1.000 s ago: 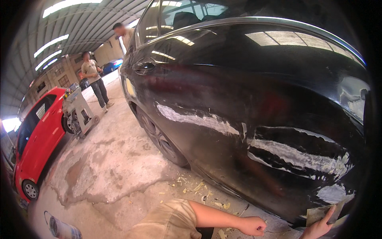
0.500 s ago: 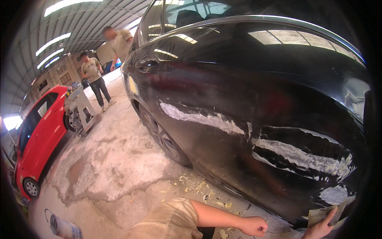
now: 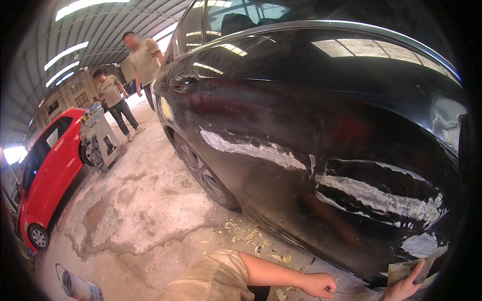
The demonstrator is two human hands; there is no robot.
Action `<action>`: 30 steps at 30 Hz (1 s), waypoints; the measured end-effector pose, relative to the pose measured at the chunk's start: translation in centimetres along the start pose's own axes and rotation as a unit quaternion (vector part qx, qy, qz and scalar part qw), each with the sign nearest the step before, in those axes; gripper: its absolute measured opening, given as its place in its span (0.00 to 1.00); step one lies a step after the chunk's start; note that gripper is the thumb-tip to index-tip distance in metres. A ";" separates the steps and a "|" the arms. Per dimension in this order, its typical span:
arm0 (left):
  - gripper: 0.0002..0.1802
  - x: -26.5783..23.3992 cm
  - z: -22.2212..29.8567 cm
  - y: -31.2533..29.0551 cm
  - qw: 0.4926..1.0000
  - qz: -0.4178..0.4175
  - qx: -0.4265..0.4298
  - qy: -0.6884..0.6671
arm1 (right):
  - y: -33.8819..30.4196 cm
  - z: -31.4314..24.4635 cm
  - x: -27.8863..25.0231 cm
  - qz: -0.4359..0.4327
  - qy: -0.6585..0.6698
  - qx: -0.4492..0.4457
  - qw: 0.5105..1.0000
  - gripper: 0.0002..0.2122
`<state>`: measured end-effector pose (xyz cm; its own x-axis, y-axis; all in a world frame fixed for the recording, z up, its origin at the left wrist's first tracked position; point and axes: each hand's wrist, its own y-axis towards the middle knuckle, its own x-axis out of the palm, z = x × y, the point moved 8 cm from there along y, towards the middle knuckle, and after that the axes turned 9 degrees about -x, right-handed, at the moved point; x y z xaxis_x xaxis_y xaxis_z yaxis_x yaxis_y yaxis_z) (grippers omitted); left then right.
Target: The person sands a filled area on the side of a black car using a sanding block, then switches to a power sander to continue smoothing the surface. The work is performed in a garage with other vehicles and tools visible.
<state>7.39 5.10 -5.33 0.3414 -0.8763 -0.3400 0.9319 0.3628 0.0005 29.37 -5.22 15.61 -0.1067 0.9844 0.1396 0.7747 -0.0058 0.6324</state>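
A black car door fills the right side of the view, with long rough streaks of pale filler across it. Another filler patch lies farther right, and a small one sits low by the edge. My right hand presses a thin greenish-grey sheet, like sandpaper, against the door just below that small patch; its fingers are partly cut off by the view's edge. My left hand is a loose fist beside the door's bottom, touching nothing, and nothing sticks out of it.
A red car and a grey wheeled machine stand to the left. Two people, one nearer and one farther, stand beyond. A bucket is at lower left. Yellowish scraps litter the concrete near the wheel.
The person nearer the black car has shifted left, out from behind it. The farther person has turned and moved an arm. My hands and the sheet stay almost in place.
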 end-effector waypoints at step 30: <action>0.16 -0.6 1.3 -0.7 1.000 0.001 -0.006 -0.008 | 0.1 2.4 -0.7 -0.021 0.013 0.028 0.999 0.27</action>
<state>6.63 4.99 -3.91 0.3454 -0.8802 -0.3256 0.9296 0.3683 -0.0097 31.03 -5.46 13.74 -0.1555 0.9789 0.1328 0.8022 0.0466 0.5952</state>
